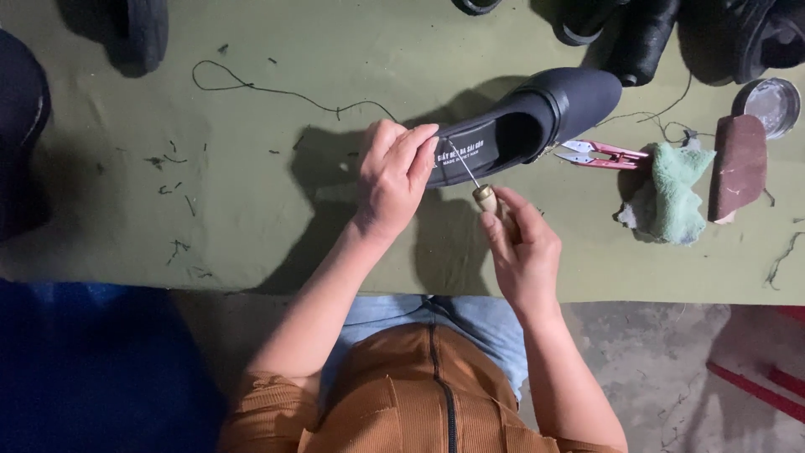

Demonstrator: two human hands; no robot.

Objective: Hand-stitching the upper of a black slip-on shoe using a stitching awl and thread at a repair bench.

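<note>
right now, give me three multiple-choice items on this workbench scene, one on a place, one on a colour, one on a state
1. Where do the pink thread snips lie?
A. right beside the toe of the black shoe
B. on the floor
C. inside the shoe

2. What colour is the crumpled cloth beside the snips?
A. red
B. pale green
C. white

3. How is the wooden-handled awl held?
A. lying loose on the green table
C. stuck upright in the cloth
B. gripped in the right hand, its metal tip at the shoe's heel end

Answers:
1. A: the snips rest on the table next to the shoe's toe.
2. B: the cloth is pale green.
3. B: the right hand closes on the awl's handle, while the left hand grips the shoe's heel.
</note>
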